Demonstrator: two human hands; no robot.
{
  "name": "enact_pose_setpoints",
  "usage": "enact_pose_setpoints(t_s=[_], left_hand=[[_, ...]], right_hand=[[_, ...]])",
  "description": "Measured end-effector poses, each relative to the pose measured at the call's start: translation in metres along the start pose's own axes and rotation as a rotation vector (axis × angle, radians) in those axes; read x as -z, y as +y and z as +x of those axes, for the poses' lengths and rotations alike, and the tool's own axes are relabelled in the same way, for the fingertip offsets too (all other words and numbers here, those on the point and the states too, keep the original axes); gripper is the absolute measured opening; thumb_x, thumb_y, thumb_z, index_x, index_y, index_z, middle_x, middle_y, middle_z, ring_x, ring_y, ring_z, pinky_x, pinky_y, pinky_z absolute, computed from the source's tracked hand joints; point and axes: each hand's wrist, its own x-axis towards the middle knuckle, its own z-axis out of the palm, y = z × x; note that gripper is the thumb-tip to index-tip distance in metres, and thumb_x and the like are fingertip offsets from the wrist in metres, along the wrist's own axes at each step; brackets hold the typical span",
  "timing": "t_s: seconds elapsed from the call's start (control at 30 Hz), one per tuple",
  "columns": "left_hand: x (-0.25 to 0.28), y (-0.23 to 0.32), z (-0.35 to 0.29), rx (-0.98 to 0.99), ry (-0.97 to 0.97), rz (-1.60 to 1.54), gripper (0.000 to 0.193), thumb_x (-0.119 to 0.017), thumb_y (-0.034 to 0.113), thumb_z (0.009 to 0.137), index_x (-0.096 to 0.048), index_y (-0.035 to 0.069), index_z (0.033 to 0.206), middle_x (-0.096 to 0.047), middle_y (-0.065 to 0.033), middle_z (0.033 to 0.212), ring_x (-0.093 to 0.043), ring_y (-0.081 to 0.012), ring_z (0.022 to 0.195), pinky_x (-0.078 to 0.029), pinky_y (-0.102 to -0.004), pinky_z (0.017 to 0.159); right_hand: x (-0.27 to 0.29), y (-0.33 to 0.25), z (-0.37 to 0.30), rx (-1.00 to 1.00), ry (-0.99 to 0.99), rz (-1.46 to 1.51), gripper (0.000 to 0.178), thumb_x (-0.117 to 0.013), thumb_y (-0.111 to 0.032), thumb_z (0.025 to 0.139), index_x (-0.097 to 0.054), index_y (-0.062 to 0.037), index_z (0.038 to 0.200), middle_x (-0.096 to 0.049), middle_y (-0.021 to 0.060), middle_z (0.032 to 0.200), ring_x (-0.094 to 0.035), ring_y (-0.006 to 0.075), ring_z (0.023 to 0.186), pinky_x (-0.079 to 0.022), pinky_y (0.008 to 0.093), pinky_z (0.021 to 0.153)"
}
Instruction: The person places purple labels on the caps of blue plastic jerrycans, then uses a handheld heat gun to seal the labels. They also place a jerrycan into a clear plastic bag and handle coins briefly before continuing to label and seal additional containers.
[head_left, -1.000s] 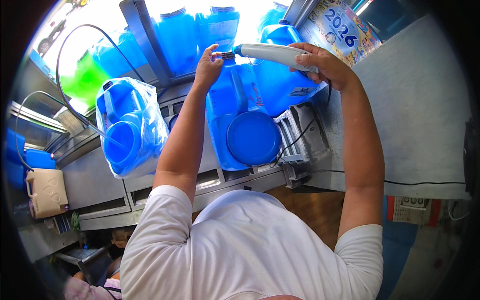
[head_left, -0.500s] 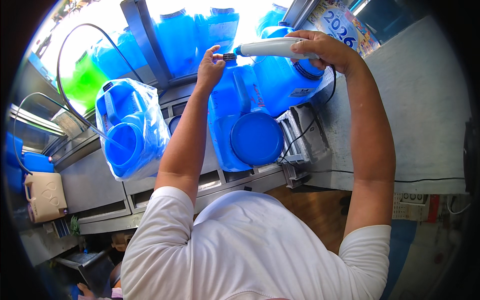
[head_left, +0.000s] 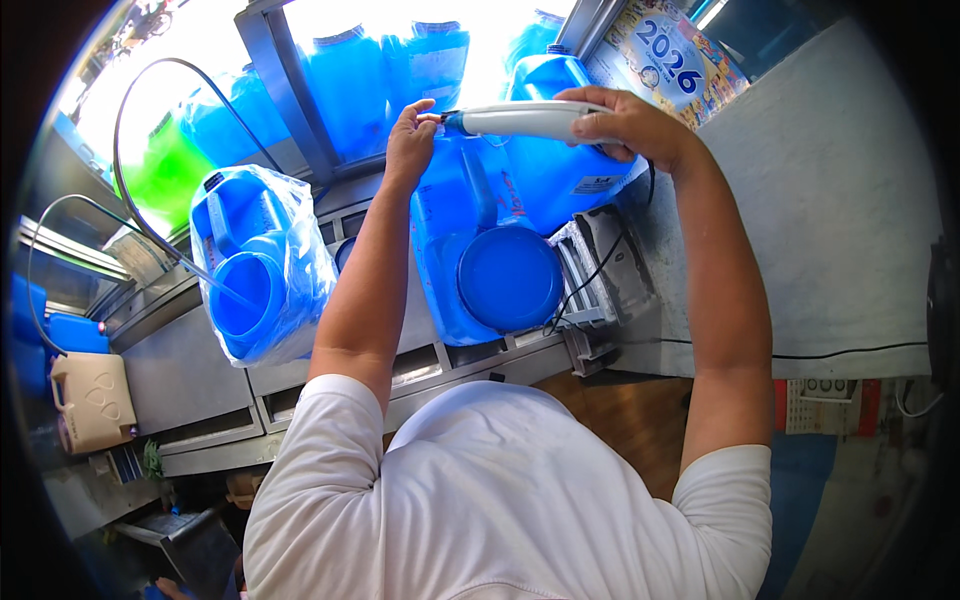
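My right hand is wrapped round a white handheld tool with a bluish tip and a black cord. It looks like a hot-air gun, though I cannot be sure. Its tip points left, right at the small black cap of a blue water jug, and mostly hides that cap. From the other side, my left hand has its fingers closed in on the cap, with one fingertip sticking out above. The jug also carries a big round blue lid on the side nearer me.
To the left stands an uncapped blue jug in clear plastic, with a hose running into it. Another blue jug is behind the tool. A metal stand, grey counter and beige container lie around.
The tool has moved left and slightly down, bringing its tip against or just over the cap. My left hand stays at the cap, shifted slightly left in view.
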Motion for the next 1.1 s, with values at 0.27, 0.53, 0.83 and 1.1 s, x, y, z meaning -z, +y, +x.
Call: enact_pose_setpoints(t_s=[0.27,0.53,0.83,1.1], left_hand=[[-0.004,0.006,0.012,0.048,-0.032,-0.045,0.059,-0.069,0.048,0.092,-0.061,0.0,0.126,-0.07,-0.0115,0.111,-0.063,-0.0166,0.101,-0.048,-0.0304,0.088],[0.017,0.0,0.025,0.166,-0.142,0.095,0.052,-0.072,0.021,0.092,-0.054,0.008,0.139,-0.068,-0.0136,0.122,-0.064,-0.0214,0.111,-0.053,-0.0336,0.091],[0.016,0.128,-0.113,-0.279,-0.645,0.768,0.064,-0.074,0.039,0.088,-0.052,0.015,0.143,-0.061,-0.0153,0.135,-0.06,-0.0319,0.122,-0.047,-0.0459,0.104],[-0.007,0.163,-0.142,-0.075,-0.72,0.866,0.059,-0.075,0.031,0.087,-0.055,0.018,0.141,-0.065,-0.0159,0.128,-0.064,-0.0324,0.117,-0.051,-0.0421,0.098]], right_hand=[[-0.007,0.046,-0.012,-0.005,0.112,0.11,0.066,-0.07,-0.034,0.081,-0.054,-0.0055,0.138,-0.069,0.0065,0.092,-0.045,0.0032,0.055,-0.034,0.0191,0.047],[-0.012,0.095,-0.071,-0.001,0.248,0.29,0.066,-0.068,-0.033,0.083,-0.052,-0.0033,0.14,-0.067,0.0076,0.097,-0.048,0.0054,0.058,-0.036,0.0199,0.05],[-0.046,0.178,-0.19,-0.048,0.323,0.622,0.066,-0.07,-0.024,0.084,-0.047,-0.0064,0.143,-0.068,0.0133,0.106,-0.049,0.0023,0.059,-0.043,0.0164,0.051],[-0.068,0.208,-0.244,-0.056,0.292,0.665,0.062,-0.071,-0.021,0.085,-0.05,-0.0036,0.141,-0.057,-0.0015,0.086,-0.045,0.0032,0.059,-0.039,0.0185,0.052]])
